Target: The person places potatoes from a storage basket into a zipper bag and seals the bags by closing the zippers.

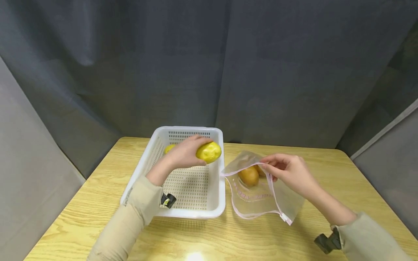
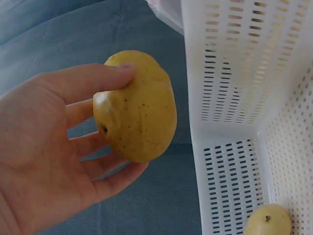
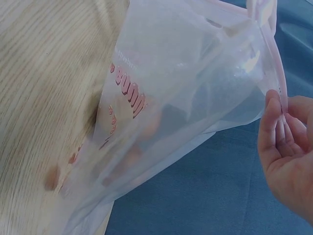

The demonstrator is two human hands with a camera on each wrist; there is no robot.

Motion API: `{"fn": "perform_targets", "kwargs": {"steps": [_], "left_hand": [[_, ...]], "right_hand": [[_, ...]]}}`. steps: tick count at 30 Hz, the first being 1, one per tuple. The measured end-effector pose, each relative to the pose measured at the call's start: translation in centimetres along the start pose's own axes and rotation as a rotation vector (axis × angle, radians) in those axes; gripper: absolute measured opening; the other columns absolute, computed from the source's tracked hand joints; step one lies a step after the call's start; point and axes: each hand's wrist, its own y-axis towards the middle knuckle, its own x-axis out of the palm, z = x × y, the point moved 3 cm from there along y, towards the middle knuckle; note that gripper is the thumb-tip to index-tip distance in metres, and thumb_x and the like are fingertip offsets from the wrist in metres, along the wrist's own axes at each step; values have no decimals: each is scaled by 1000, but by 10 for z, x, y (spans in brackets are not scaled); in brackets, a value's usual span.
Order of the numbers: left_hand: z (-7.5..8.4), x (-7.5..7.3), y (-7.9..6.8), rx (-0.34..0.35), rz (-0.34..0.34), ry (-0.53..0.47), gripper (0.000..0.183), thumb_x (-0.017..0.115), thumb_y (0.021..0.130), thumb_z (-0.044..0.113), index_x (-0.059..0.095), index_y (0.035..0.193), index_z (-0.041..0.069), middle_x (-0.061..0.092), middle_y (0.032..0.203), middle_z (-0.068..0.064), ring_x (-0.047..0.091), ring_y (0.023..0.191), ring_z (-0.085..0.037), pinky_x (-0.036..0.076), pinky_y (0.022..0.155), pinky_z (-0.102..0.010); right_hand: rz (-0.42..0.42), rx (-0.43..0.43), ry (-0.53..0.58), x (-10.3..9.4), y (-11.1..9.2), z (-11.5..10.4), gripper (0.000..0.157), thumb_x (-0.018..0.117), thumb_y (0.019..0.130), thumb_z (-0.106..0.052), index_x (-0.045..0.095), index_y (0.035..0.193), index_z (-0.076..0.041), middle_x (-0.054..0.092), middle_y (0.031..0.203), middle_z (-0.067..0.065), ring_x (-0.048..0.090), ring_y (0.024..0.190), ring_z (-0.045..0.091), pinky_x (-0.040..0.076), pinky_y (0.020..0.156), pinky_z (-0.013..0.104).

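My left hand (image 1: 184,154) grips a yellow potato (image 1: 209,152) between thumb and fingers, held up over the right part of a white perforated basket (image 1: 187,186). Dark specks dot its skin in the left wrist view. Another potato (image 2: 269,223) lies inside the basket, partly hidden behind my left hand in the head view. With thumb and fingertips, my right hand (image 1: 290,172) pinches the pink-edged rim of a translucent zipper bag (image 3: 190,63), whose mouth gapes toward me. Brownish potatoes (image 1: 249,176) lie in the bag, one mostly hidden behind its edge.
Both basket and bag are on a light wooden table (image 1: 209,241), the bag just right of the basket. A white slider (image 1: 285,217) sits at the bag's near corner. Dark curtain (image 1: 169,65) hangs behind the table's far edge, with grey panels at both sides.
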Motion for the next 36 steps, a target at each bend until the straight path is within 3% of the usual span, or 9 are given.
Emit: {"fn": "perform_targets", "kwargs": {"steps": [19, 36], "left_hand": [[17, -8, -7, 33, 16, 15, 69, 71, 71, 22, 44, 134, 19, 46, 130, -5, 46, 113, -19, 40, 92, -37], [27, -7, -13, 58, 38, 6, 68, 72, 71, 25, 45, 133, 21, 49, 122, -2, 49, 103, -17, 42, 86, -36]], "right_hand": [[4, 0, -13, -2, 0, -1, 17, 65, 84, -22, 69, 95, -10, 68, 71, 3, 59, 54, 9, 49, 51, 26], [10, -1, -7, -2, -1, -3, 17, 65, 83, -22, 69, 95, -10, 67, 71, 0, 59, 54, 9, 49, 50, 25]]}}
